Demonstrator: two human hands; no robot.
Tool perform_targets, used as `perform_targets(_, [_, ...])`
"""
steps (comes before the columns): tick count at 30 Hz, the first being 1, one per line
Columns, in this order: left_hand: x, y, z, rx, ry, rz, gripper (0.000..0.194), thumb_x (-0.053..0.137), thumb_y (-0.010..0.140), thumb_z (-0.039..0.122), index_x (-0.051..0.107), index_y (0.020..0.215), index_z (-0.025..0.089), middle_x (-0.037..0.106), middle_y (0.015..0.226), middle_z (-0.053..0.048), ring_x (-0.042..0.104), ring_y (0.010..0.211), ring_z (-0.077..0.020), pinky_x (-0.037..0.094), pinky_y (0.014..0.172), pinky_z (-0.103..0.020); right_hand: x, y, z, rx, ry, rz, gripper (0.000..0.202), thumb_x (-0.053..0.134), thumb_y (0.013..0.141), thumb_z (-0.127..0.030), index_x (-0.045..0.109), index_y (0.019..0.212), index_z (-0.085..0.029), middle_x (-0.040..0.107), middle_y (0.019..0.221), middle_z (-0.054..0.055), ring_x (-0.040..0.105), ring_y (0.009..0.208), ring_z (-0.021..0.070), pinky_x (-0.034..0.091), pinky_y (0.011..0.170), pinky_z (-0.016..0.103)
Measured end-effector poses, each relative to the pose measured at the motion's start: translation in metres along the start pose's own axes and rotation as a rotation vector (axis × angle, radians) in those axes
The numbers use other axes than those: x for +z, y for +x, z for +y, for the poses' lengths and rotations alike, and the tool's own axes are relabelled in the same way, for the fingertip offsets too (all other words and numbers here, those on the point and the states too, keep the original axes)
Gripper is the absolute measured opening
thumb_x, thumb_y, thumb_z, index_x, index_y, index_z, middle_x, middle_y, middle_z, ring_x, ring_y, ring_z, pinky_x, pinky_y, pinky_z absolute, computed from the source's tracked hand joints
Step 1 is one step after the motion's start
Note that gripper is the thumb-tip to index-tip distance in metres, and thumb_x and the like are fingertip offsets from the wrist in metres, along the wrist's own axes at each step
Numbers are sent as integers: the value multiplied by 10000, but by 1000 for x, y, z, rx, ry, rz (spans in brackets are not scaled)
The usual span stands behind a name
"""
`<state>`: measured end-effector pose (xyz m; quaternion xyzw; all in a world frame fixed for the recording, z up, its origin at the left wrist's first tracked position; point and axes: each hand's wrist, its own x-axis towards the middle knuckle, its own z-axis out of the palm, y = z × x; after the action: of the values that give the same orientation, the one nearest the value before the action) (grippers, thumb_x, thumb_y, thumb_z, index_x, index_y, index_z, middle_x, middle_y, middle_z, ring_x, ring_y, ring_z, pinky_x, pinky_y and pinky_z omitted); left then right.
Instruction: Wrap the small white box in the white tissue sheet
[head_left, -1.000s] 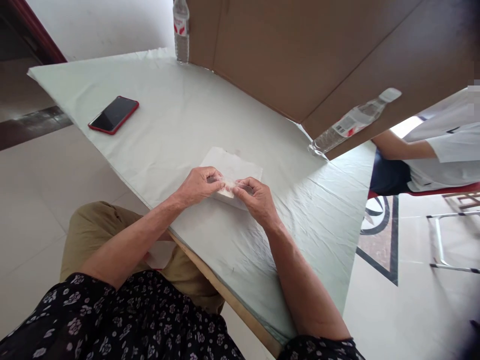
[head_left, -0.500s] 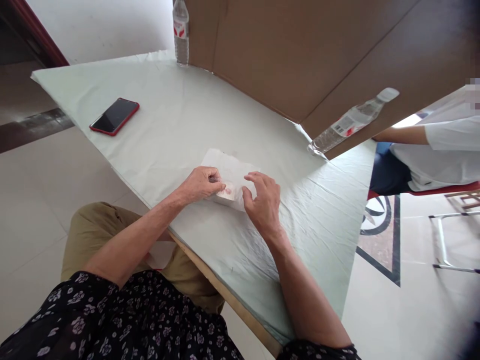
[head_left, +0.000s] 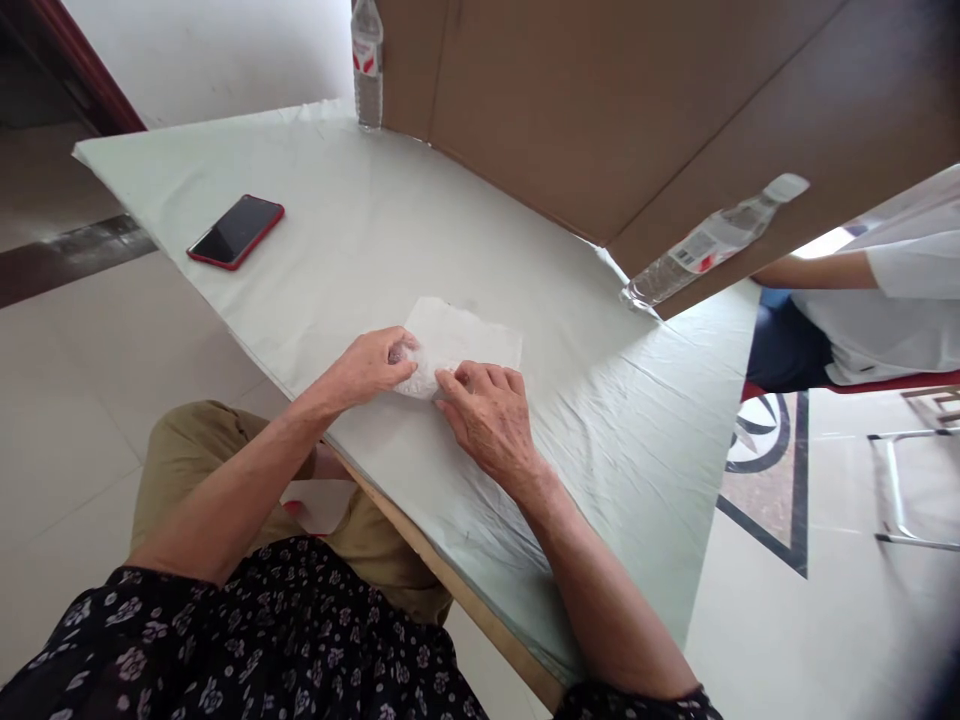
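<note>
A thin white sheet [head_left: 469, 337] lies on the pale green cloth near the table's front edge. At its near left part is a crumpled, translucent white piece [head_left: 421, 378]. My left hand [head_left: 375, 365] is closed on the left end of this piece, thumb and fingers curled. From the right, my right hand [head_left: 489, 408] pinches the piece's right side between thumb and fingers. What lies beneath the fingers is hidden.
A black phone with a red edge [head_left: 236, 232] lies at the left. A brown cardboard panel [head_left: 570, 110] stands behind, with one bottle [head_left: 367, 75] upright and another bottle [head_left: 712, 243] at its right end. A person in a white shirt [head_left: 885, 320] sits at the right.
My right hand has moved left and closed on the crumpled piece. My left hand has shifted slightly left. The pale patch with reddish marks between the hands no longer shows.
</note>
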<state>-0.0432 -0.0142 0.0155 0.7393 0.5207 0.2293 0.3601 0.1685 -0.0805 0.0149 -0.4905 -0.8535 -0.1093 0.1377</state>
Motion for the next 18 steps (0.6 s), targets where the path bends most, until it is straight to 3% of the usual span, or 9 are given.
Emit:
perform_targets(2, [3,-1,-2,-38,56,43,348,555,818,333,672,1096,158,641,731,3,586,675,-174,433,652,-290,3,2,-2,5,-44,5,221,584,974,-264,632,1188,-240,678,1067,75,515,946,245,304,826,392])
perform_targets(7, [2,-4,0,-180,232,146,532,635,786,486,637,1203,157,718,981,-83,663,871,-246,475,762,-327,12,3,-5,25,-74,31,197,539,1000,-282,637,1168,-253,660,1040,81,488,943,249,293,825,402])
perform_targets(9, [-1,-4,0,-222,253,115,589,636,779,539,627,1214,143,725,942,-93,678,900,-278,479,768,-336,13,3,-5,25,-78,43,193,534,999,-271,640,1159,-249,658,1035,80,486,943,249,293,823,403])
perform_targets(12, [-3,-2,0,-220,251,94,522,673,739,542,661,1074,141,704,785,-77,688,828,-289,479,704,-328,14,3,-5,27,-83,50,183,530,996,-258,644,1139,-248,658,1027,79,481,932,250,293,819,403])
perform_targets(15, [1,0,2,-240,33,34,392,705,718,451,657,976,161,660,649,-28,652,604,-219,450,542,-285,14,4,-5,28,-85,52,176,530,995,-262,647,1127,-252,659,1024,80,477,925,250,292,819,405])
perform_targets(18, [10,1,8,-326,-270,29,347,711,700,339,648,989,157,652,653,-2,574,462,-147,420,438,-255,15,4,-6,25,-67,45,174,541,991,-263,650,1125,-242,655,1025,82,477,932,253,289,821,404])
